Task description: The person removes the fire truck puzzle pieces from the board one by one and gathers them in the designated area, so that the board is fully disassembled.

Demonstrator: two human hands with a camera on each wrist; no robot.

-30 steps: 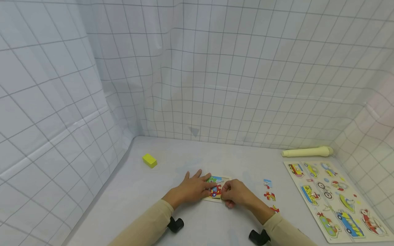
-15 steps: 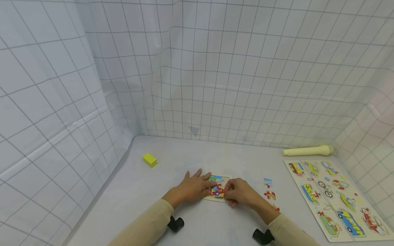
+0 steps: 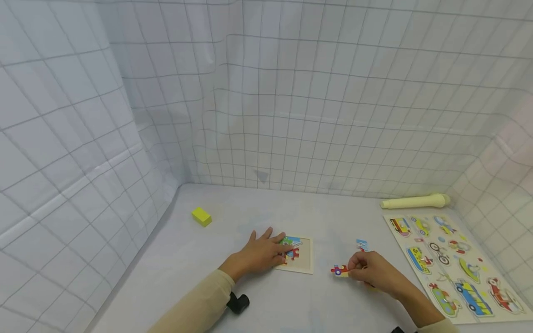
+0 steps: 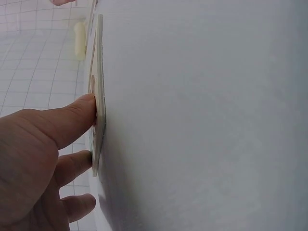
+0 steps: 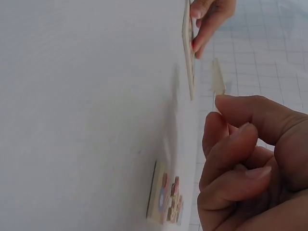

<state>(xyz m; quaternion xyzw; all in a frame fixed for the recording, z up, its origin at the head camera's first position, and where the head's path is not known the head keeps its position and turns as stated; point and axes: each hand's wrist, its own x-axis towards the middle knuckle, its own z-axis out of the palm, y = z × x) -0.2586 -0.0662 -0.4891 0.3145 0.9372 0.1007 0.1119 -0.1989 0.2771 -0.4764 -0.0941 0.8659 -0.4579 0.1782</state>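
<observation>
My left hand rests with spread fingers on the left part of a small wooden puzzle tray. In the left wrist view the thumb presses at the tray's edge. Under and beside those fingers are fitted pieces with green, blue and red printing; the tray's right side is bare wood. To the right of the tray, my right hand pinches a red and yellow puzzle piece with a blue wheel, held above the table in the right wrist view. Loose puzzle pieces lie below this hand, partly hidden in the head view.
A large picture board of vehicles lies at the right, with a cream microphone-shaped object behind it. A yellow block sits at the back left. White gridded curtains enclose the table.
My right hand has lifted the wheel piece out of the tray's right side and carried it rightward, over by the loose pieces. The left hand has stayed on the tray.
</observation>
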